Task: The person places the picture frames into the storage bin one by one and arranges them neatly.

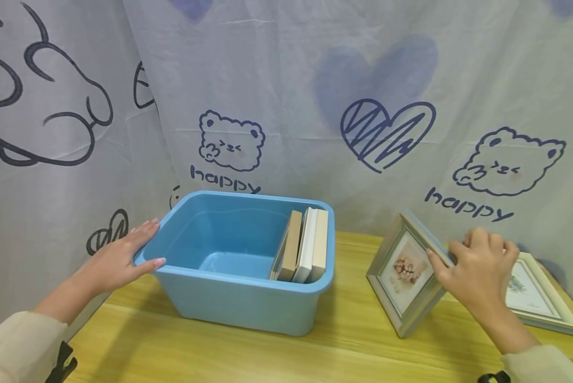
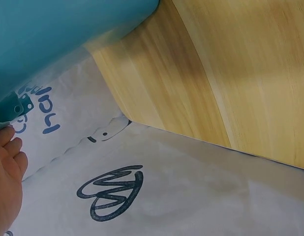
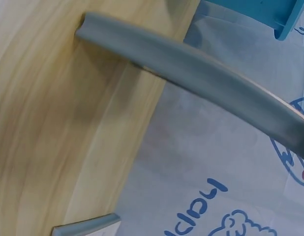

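Note:
A light-blue plastic tub stands on the wooden table. My left hand holds its near left corner, with the thumb over the front rim and the fingers at the left rim. To the tub's right, my right hand grips a picture frame by its upper edge. This frame is tilted, one lower corner down by the tabletop, and shows a pink flower picture. Its grey side crosses the right wrist view. Behind my right hand lies another picture frame, pale with a green plant print, partly hidden by the hand.
Flat rectangular items with tan, white and cream edges stand upright along the tub's right wall. A white cloth printed with bears and hearts hangs behind the yellowish wooden table and along its left side.

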